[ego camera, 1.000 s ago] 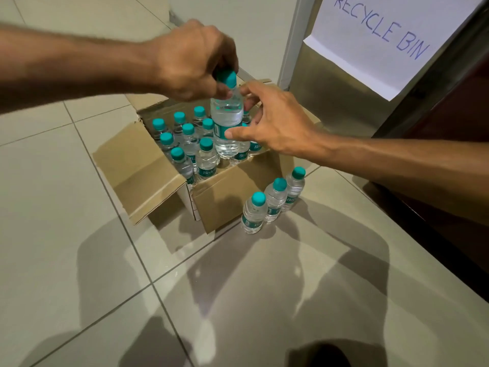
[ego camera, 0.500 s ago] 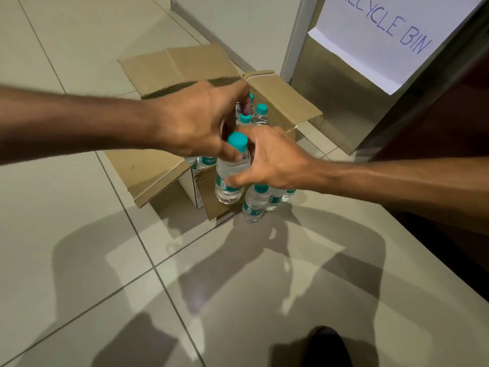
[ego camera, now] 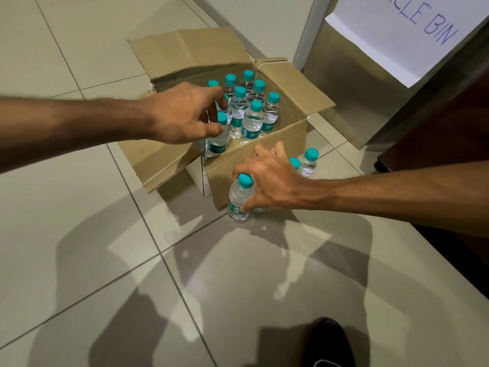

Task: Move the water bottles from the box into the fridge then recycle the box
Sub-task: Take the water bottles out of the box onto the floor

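An open cardboard box stands on the tiled floor with several teal-capped water bottles upright inside. My left hand reaches into the box; its thumb and fingers curl round the neck of the nearest bottle. My right hand grips another bottle just below its cap, and that bottle stands on the floor at the box's front corner. Two more bottles stand on the floor behind my right hand, partly hidden by it.
A steel bin with a paper sign reading "recycle bin" stands at the back right. Dark wooden furniture fills the right edge. A dark shoe shows at the bottom. The box flaps are spread outward.
The bottle passed from my left hand to my right, which brought it down to the floor beside the box. My left hand went back into the box onto another bottle.
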